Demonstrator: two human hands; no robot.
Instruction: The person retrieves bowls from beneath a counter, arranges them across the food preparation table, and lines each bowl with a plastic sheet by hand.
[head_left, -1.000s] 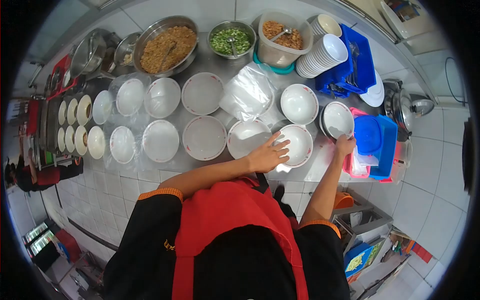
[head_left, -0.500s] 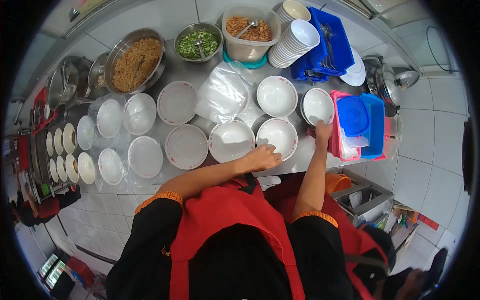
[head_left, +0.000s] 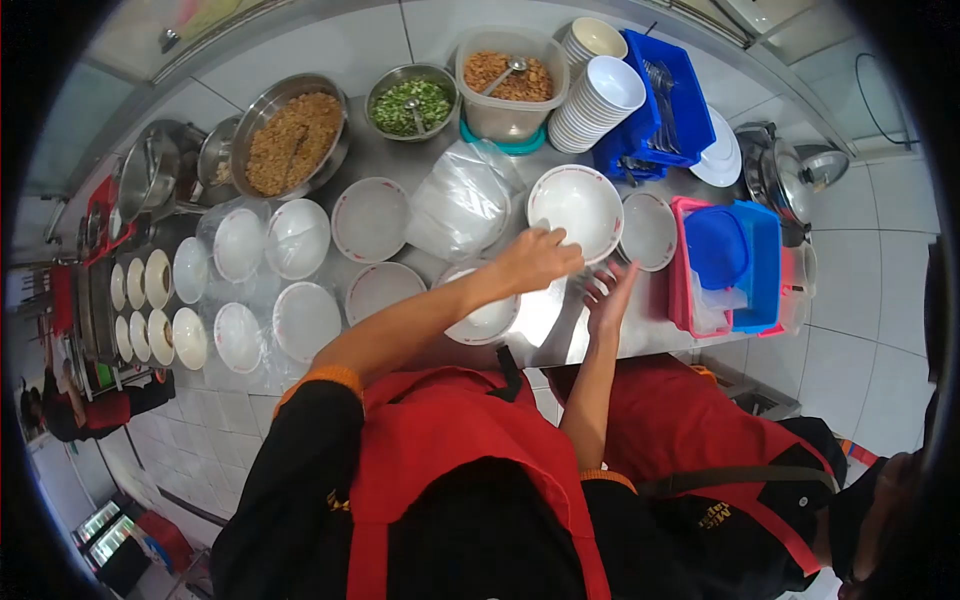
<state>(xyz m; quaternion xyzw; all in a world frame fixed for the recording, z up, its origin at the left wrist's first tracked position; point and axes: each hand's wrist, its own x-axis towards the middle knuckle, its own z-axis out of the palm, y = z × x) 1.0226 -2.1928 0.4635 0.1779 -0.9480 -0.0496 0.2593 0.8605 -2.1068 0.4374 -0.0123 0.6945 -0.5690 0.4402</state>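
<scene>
Behind counter's point(head_left: 655, 312) front edge, red-marked white bowl point(head_left: 580, 205), left hand point(head_left: 540, 258) pinching it, grip partly hidden, right hand point(head_left: 608, 301) open, empty

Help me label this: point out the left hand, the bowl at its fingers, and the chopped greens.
Left hand point(head_left: 543, 258): head view, its back.
Bowl point(head_left: 577, 205): head view, inner base.
Chopped greens point(head_left: 395, 107): head view, beside the spoon point(head_left: 416, 116).

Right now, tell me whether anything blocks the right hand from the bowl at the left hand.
Nothing visible stands between the right hand and the red-patterned bowl at the left hand. Another bowl sits right of the red-patterned one, outside that gap.
</scene>
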